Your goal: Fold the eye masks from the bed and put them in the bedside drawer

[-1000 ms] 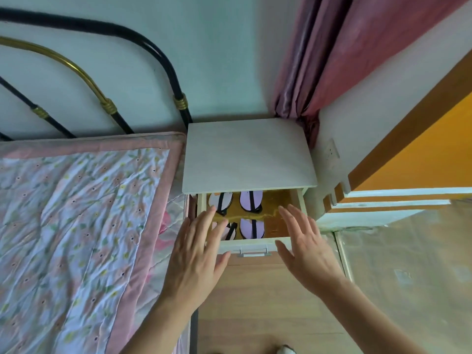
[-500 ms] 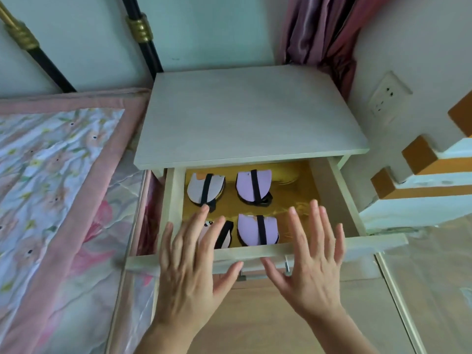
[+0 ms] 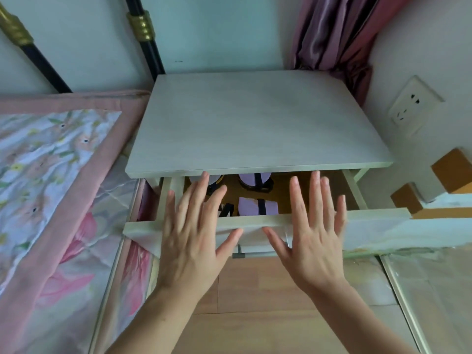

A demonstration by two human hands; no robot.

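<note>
- Both palms are pressing flat on the drawer front (image 3: 255, 222): the left hand (image 3: 194, 233) and the right hand (image 3: 313, 232) are lying spread, fingers apart, gripping nothing.
- The drawer is sliding shut; compared with a moment ago, less of its yellow floor is showing beyond the fingertips.
- The folded eye masks (image 3: 256, 205) are sitting inside, just past the fingers, the far pair already slipping under the bedside table top (image 3: 255, 123).
- Judging by this, folding and stowing are finishing; only closing remains.

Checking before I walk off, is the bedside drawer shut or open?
Open. The drawer front stands out from the nightstand, eye masks visible inside; both hands lie flat against it.
</note>
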